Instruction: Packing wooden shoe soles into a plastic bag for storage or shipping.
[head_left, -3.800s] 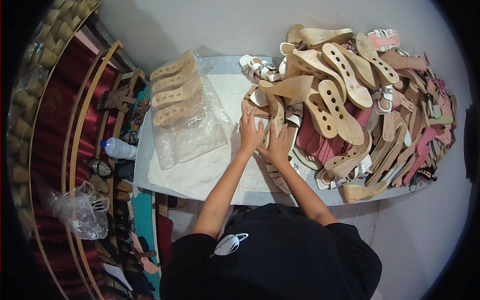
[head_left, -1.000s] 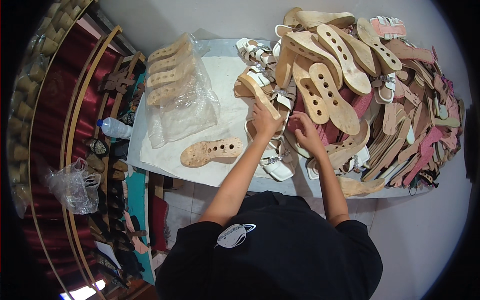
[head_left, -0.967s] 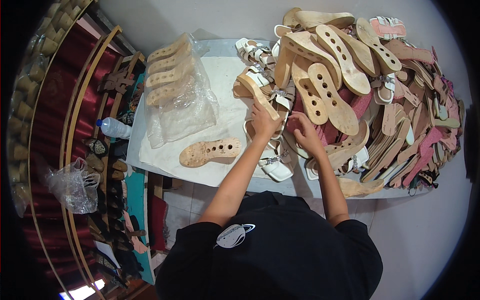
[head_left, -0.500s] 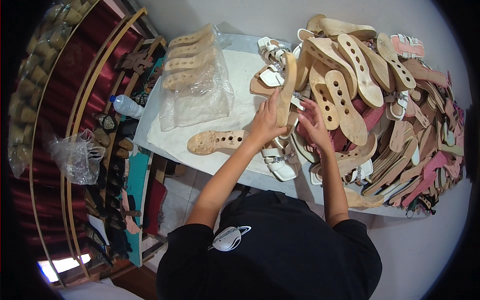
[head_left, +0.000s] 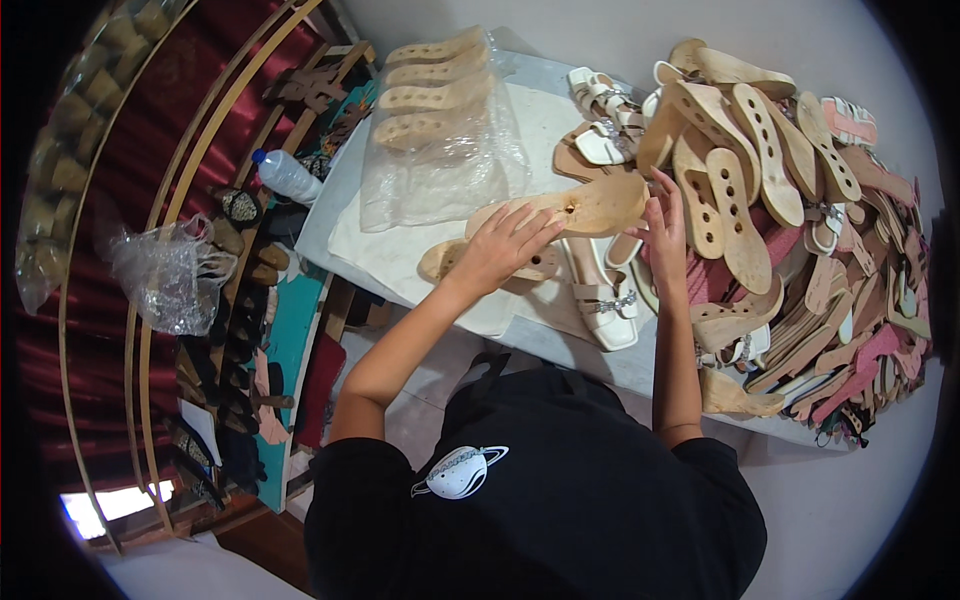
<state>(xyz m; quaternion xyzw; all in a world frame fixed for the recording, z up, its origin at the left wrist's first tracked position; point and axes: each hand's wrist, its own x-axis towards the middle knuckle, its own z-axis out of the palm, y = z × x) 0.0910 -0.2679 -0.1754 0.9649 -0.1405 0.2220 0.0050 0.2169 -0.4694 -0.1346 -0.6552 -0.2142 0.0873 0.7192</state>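
Note:
My left hand point(head_left: 512, 243) grips a pale wooden wedge sole point(head_left: 612, 203), which lies sideways above the table with its broad end to the right. The fingers rest over its upper face and cover part of it. Beside that broad end, my right hand point(head_left: 664, 238) is raised with fingers apart; whether a fingertip touches the wood is unclear. Partly under the held sole, another wooden sole with holes point(head_left: 438, 262) lies on the white cloth. A white sandal with a jewelled strap point(head_left: 606, 306) stands just below, between my hands.
A clear plastic bag point(head_left: 440, 190) with several wooden soles lies at the back left. Several white sandals point(head_left: 605, 140) stand behind. On the right rises a heap of wooden soles point(head_left: 745, 235) and pink and tan shoe parts point(head_left: 850, 350). A bottle point(head_left: 290, 177) stands on the left shelf.
The wooden sole has swung from upright to lying sideways, and my left hand has turned palm down over it. My right hand has drawn up beside its broad end. The view has shifted slightly.

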